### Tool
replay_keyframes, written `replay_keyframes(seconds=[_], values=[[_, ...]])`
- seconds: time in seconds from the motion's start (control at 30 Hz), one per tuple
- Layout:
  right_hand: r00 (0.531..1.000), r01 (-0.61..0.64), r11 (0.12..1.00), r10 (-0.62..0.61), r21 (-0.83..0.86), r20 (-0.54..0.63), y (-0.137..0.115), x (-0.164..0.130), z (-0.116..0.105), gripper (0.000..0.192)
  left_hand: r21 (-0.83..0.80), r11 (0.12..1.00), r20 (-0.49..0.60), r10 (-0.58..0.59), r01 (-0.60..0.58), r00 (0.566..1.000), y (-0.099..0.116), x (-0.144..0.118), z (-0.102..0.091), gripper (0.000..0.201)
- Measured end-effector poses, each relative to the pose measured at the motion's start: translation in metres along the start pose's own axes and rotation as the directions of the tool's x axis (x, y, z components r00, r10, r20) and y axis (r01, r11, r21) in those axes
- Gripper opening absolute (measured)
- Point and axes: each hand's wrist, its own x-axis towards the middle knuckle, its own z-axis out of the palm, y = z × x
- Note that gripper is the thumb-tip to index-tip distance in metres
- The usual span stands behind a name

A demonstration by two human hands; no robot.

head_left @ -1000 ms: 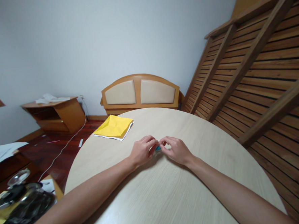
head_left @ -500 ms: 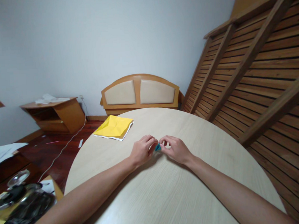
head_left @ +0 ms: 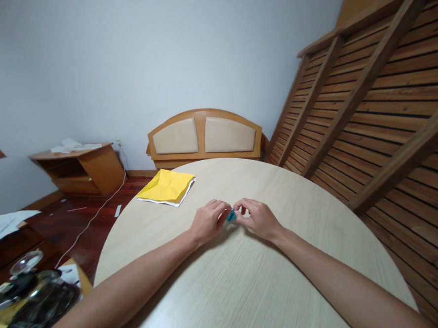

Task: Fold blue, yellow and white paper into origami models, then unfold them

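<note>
Over the middle of the round table, a small teal piece of folded paper (head_left: 231, 215) is pinched between my two hands. My left hand (head_left: 210, 219) has its fingertips closed on the paper's left side. From the right, my right hand (head_left: 257, 217) grips it with thumb and forefinger. Much of the paper is hidden behind the fingers. Farther back on the left, a creased yellow sheet (head_left: 166, 184) rests on a white sheet (head_left: 177, 204).
The round wooden table (head_left: 227, 292) fills the foreground. A slatted wooden frame (head_left: 350, 126) leans along the right side. Beyond the table stands a padded headboard (head_left: 202, 135). At lower left is a glass pot (head_left: 45, 293); a low cabinet (head_left: 93, 171) stands behind.
Both hands stay in nearly the same place, still pinching the teal paper. The yellow and white sheets have not moved.
</note>
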Motion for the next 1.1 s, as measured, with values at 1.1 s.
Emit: replay_keyframes(seconds=[1.1], values=[[1.0,0.004,0.986,0.0,0.165,-0.028,0.0043,0.0001,0.0012,0.007,-0.141,0.982,-0.005,-0.127,0.125,0.992,0.0022,0.0013,-0.0034,0.009]])
